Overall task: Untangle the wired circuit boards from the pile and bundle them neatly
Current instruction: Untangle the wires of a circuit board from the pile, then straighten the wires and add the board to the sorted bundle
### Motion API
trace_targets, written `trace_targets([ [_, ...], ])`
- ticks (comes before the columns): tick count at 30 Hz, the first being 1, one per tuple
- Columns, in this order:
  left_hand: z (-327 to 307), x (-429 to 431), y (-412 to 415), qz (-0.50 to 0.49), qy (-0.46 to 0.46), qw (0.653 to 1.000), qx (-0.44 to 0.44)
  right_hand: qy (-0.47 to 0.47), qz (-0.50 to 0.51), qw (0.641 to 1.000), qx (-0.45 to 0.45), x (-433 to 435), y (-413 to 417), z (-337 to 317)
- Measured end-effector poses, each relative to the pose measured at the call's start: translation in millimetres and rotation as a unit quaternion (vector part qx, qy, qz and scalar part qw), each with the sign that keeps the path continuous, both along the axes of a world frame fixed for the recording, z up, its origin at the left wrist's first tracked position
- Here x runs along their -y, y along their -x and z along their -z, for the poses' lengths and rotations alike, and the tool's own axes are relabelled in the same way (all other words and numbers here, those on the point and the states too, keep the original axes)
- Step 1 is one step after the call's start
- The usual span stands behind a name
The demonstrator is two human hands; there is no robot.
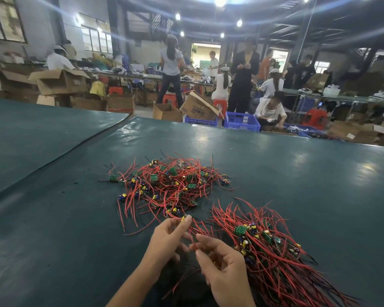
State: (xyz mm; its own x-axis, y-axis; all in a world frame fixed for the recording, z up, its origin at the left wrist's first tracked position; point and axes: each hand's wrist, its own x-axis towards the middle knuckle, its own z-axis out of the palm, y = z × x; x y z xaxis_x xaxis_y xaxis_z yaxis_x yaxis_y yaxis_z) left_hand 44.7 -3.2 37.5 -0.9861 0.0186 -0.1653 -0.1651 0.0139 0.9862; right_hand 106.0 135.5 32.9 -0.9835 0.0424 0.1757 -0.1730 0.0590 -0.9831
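Observation:
A tangled pile (166, 185) of small green circuit boards with red and black wires lies on the dark green table (53, 218). To its lower right, a combed bundle (271, 247) of boards lies with wires fanned out. My left hand (169, 235) pinches a small board with a yellow part (184, 218) at the pile's near edge. My right hand (222, 267) pinches a red wire (193, 242) running from that board, just left of the bundle.
A seam or fold (75, 147) in the table cover runs diagonally at the left. Beyond the table's far edge stand blue crates (242, 122), cardboard boxes (197, 107) and several people at other benches.

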Motion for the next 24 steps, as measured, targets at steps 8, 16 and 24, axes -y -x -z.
trace_targets([
  [8, -5.8, 7.1, 5.3, -0.033, -0.217, 0.973, 0.073, -0.031, 0.004, 0.999, -0.006, 0.2, -2.2, 0.8],
  [16, -9.2, 5.5, 6.2, -0.022, -0.325, 0.943, 0.069, -0.083, 0.098, 0.989, -0.067, -5.9, 3.9, 8.6],
  [24, -8.7, -1.0, 3.9, -0.061, -0.255, 0.965, -0.007, -0.036, 0.146, 0.985, -0.083, -5.9, 3.4, 4.6],
])
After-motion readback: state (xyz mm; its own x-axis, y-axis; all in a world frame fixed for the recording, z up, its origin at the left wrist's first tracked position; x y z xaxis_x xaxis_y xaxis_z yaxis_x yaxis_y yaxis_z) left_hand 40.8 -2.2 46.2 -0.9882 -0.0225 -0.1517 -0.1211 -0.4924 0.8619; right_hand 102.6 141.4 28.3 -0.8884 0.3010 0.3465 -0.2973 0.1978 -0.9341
